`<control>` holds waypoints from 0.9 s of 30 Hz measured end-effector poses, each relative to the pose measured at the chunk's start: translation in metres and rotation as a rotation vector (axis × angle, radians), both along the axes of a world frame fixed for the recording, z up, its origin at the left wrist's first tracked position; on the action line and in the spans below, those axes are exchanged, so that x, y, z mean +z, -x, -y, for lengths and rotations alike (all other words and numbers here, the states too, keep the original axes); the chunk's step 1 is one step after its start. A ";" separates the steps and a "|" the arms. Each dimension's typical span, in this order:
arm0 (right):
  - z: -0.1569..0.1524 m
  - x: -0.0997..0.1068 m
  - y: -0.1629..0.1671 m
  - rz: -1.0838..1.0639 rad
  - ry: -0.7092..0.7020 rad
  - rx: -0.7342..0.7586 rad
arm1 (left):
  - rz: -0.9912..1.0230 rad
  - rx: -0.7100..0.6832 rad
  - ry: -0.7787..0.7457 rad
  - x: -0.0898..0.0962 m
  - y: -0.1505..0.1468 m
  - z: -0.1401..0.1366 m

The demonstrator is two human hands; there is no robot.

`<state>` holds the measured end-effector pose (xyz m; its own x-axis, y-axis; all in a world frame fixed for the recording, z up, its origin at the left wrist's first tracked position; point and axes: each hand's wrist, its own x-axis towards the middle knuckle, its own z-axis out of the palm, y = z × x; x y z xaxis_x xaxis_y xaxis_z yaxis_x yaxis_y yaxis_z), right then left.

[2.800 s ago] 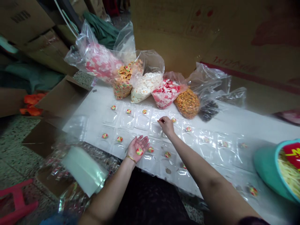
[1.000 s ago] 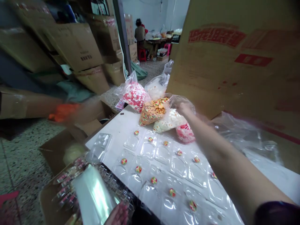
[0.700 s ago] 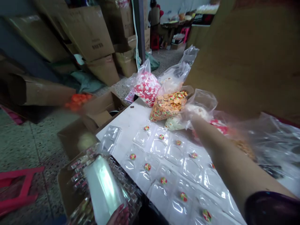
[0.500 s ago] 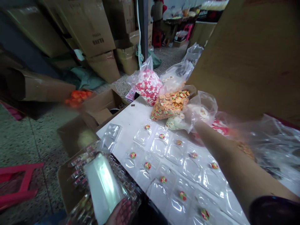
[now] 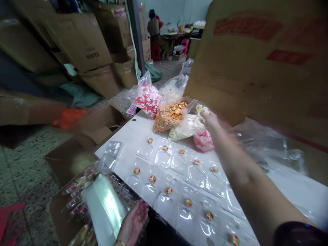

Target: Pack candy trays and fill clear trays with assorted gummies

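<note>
My right hand (image 5: 210, 120) is closed on a few small white pieces with yellow centres (image 5: 201, 109), which look like fried eggs. It is above a clear bag of white pieces (image 5: 186, 127). Near the table's left edge, my left hand (image 5: 134, 218) is open and palm up, with fingers slightly curled and nothing visible in it. Clear plastic blister shells (image 5: 164, 205) lie in rows across the white table (image 5: 128, 135). Most hold one small round red, green and yellow piece (image 5: 169, 190).
Beside the white pieces stand bags of orange slices (image 5: 170, 116) and pink-and-white pieces (image 5: 148, 99). Clear plastic sleeves (image 5: 105, 205) lie on a full carton (image 5: 57, 218) at the left. A cardboard panel (image 5: 256, 85) rises at the right. A person (image 5: 153, 27) is far back.
My right hand has come up out of the bag with white pieces in its fingers. My left hand has moved further into view and opened palm up. The view has swung right.
</note>
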<state>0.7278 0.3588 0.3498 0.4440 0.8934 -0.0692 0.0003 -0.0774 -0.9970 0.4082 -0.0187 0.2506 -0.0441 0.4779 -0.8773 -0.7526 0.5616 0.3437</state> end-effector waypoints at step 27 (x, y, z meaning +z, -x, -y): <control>0.382 -0.057 -0.002 0.992 -0.204 0.129 | 0.603 -0.357 -0.100 0.046 -0.242 -0.040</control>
<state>0.7296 -0.0231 0.2924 0.1181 0.8919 0.4365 0.8298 0.1528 -0.5368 0.6507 0.0214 0.2963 0.6105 0.4518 -0.6505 -0.6035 0.7972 -0.0127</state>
